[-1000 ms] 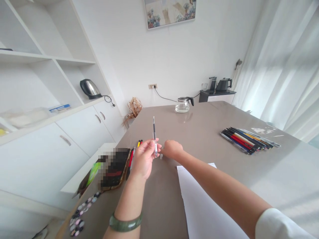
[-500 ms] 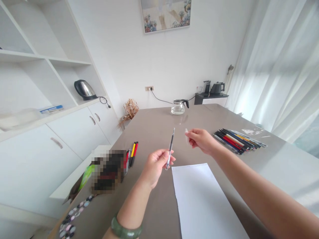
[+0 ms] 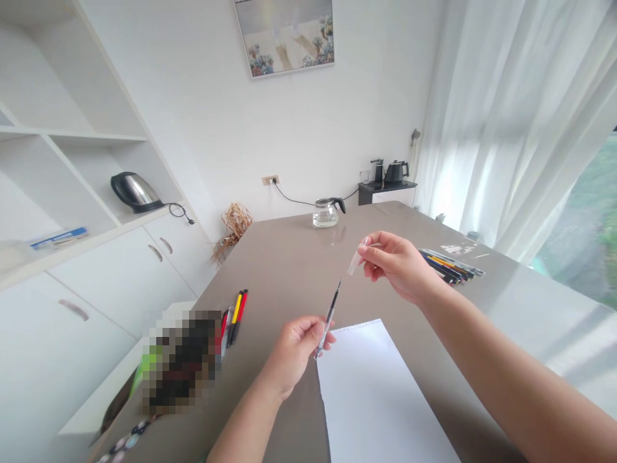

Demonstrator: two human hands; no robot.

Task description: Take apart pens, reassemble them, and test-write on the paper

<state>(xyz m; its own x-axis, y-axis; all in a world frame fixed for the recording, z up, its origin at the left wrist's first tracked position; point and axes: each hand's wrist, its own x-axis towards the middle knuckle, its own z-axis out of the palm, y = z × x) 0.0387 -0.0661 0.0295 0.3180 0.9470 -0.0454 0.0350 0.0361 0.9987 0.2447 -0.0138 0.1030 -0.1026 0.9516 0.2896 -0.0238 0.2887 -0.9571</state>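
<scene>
My left hand (image 3: 301, 350) pinches a slim clear pen (image 3: 330, 316) with a dark core between thumb and fingers. The pen is tilted, its bare tip pointing up and away, over the left far corner of a white sheet of paper (image 3: 380, 386). In my right hand (image 3: 393, 260) is a translucent plastic pen cap (image 3: 355, 262), gripped by thumb and forefinger. The cap is just above and to the right of the pen tip, apart from it. Both hands are raised over the brown table (image 3: 284, 270).
Many pens (image 3: 450, 265) lie in a bunch beyond my right forearm. On the left, red and yellow markers (image 3: 237, 316) sit beside a blurred-out dark item (image 3: 186, 363), with a beaded strand (image 3: 126, 442) nearer. A glass pot (image 3: 326, 215) stands at the table's far end.
The view has turned right. My right hand has turned so that the cap slants down toward the pen tip. My left hand still holds the pen, now lower in view.
</scene>
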